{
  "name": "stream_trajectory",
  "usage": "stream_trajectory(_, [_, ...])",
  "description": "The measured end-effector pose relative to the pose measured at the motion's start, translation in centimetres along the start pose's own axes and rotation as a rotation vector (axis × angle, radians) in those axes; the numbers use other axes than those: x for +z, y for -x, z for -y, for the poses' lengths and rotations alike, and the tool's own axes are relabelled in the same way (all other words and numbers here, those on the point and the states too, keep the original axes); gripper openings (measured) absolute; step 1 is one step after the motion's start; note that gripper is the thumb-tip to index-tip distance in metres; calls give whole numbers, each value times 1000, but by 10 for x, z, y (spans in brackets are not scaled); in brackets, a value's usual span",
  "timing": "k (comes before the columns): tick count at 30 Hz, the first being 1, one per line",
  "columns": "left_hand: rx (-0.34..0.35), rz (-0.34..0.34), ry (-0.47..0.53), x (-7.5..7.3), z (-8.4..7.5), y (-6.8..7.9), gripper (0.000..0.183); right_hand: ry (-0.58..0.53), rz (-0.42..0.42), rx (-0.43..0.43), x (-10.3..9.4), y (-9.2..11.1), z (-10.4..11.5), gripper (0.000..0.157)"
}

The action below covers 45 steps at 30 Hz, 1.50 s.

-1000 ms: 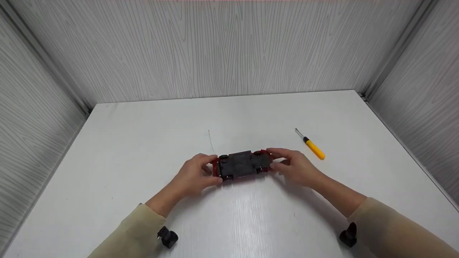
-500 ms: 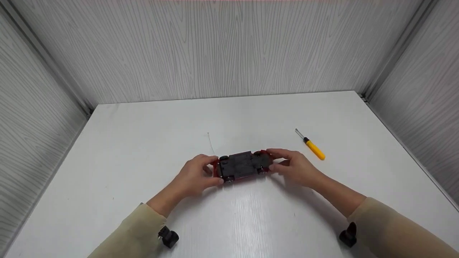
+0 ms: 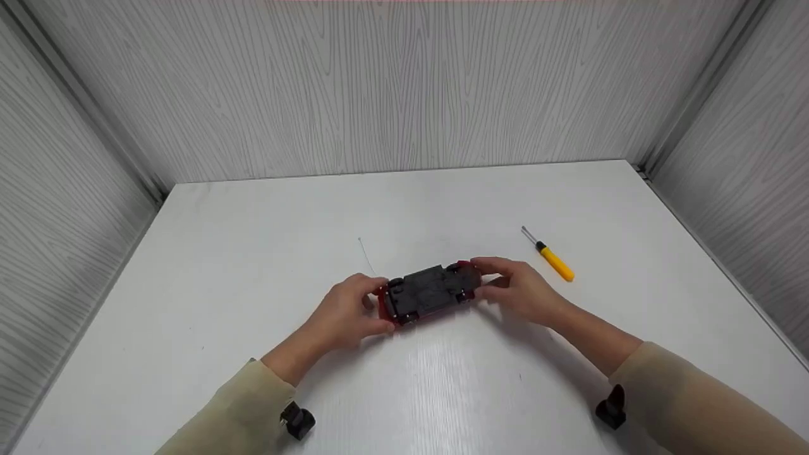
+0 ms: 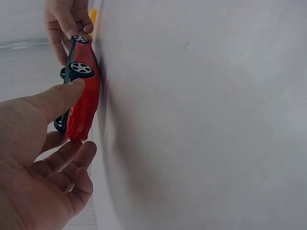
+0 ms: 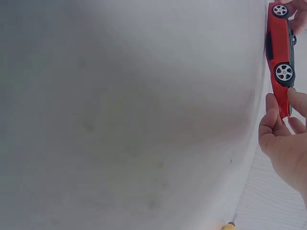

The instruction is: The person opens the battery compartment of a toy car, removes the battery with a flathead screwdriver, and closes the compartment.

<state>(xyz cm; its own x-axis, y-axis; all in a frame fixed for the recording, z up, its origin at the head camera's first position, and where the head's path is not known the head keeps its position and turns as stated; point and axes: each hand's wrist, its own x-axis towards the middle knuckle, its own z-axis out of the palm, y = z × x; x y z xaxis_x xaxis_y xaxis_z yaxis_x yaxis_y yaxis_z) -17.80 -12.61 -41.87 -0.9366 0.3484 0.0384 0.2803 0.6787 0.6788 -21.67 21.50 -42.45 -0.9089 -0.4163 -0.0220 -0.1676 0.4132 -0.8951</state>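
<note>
A red toy car [image 3: 430,292] is upside down between both hands, its black underside and wheels facing up in the head view. My left hand [image 3: 346,312] grips the left end, with the thumb along the near side and the index finger at the far corner. At the other end, my right hand [image 3: 519,289] pinches the car between thumb and fingers. The left wrist view shows the red side of the car [image 4: 86,105] close to the table surface, the left thumb beside a wheel. In the right wrist view, the right fingers [image 5: 271,123] lie under the car's end.
A screwdriver [image 3: 555,261] with a yellow handle lies on the white table [image 3: 253,253] to the right, beyond the right hand. A thin pale line [image 3: 366,254] runs on the table behind the car. Wood-grain panels [image 3: 392,88] enclose the back and sides.
The car has turned slightly, its left end shifting a little nearer and rightward, its right end slightly away. Both hands have kept their grip and moved with it. The screwdriver has stayed put.
</note>
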Motion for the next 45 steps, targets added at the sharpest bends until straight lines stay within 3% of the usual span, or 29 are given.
stream_trajectory(9, [59,-62,-58,13,-14,11,59,-15,27,17,-14,-9,0,53])
stream_trajectory(21, [38,-142,-105,38,-31,25,56,-30,70,35,-19,-21,3,46])
stream_trajectory(31, [26,-137,-129,47,-34,29,59,-11,83,31,-13,-29,5,45])
stream_trajectory(45, [19,-94,-75,44,-34,26,53,-27,19,51,-3,-36,8,42])
